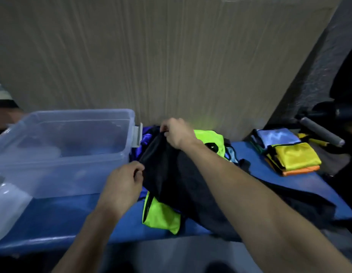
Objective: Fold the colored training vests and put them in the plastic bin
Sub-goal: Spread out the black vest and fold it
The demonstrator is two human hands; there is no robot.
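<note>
Black mesh training vest (171, 174) bunched mid-table on the blue padded table top (72, 217), just right of the bin. Gripped at its left edge by left hand (123, 186), fingers curled and pinching the fabric. Gripped at its far top edge by right hand (178, 133), fingers curled round the hem. Lying over a loose pile: neon yellow-green mesh vest (161, 215) sticking out below at the near side, more neon green (210, 140) behind the right wrist, purple-blue fabric (145, 137) at the far left of the pile, touching the bin's end. Clear rectangular plastic storage bin (62, 160) on the left of the table, lid off, grey latch handle (137, 135) on its right end; contents hard to tell through the blur. Stack of folded vests (289, 154) well apart at the right: light blue on top at the back, yellow, orange at the bottom. Beige corrugated cardboard sheet (161, 56) standing behind the table.
</note>
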